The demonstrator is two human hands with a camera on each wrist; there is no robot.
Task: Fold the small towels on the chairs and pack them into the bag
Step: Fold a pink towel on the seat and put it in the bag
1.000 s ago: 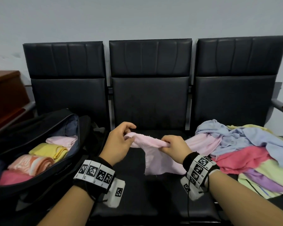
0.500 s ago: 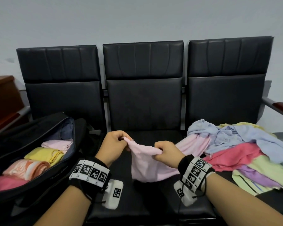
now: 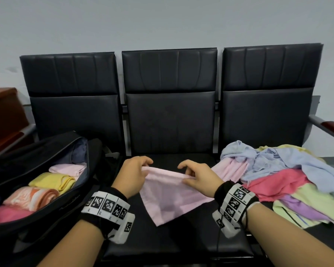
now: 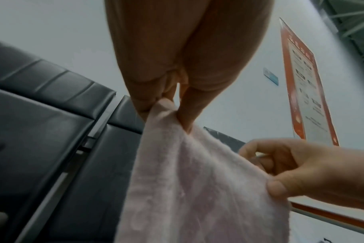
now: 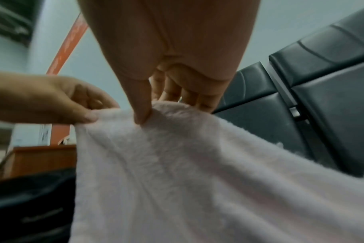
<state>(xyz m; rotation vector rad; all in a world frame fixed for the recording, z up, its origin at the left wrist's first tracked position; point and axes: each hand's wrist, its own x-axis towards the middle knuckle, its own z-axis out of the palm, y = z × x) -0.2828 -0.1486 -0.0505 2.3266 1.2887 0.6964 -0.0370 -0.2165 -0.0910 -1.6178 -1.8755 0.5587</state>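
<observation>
- Pale pink terry, the pink towel hangs over the seat of the middle chair; its top edge is stretched between both hands, and one corner droops toward the near edge of the seat.
- The left hand pinches the towel's left end between thumb and fingers, seen close in the left wrist view; the other fingers are curled.
- The right hand pinches the right end with thumb and forefinger, the remaining fingers loosely bent above the cloth.
- In the wrist views the towel's lower part runs out of frame, so its full shape cannot be made out.
- Three black chairs stand in a row against the wall.
- The black bag lies open on the left chair, cut off at the left edge of the picture; four rolled towels show inside: pink, yellow, orange-striped and deep pink. A dark item beside them is hard to identify.
- On the right chair lies a heap of unfolded towels, blue, pink, green and purple; they overlap, so a count cannot be made.
</observation>
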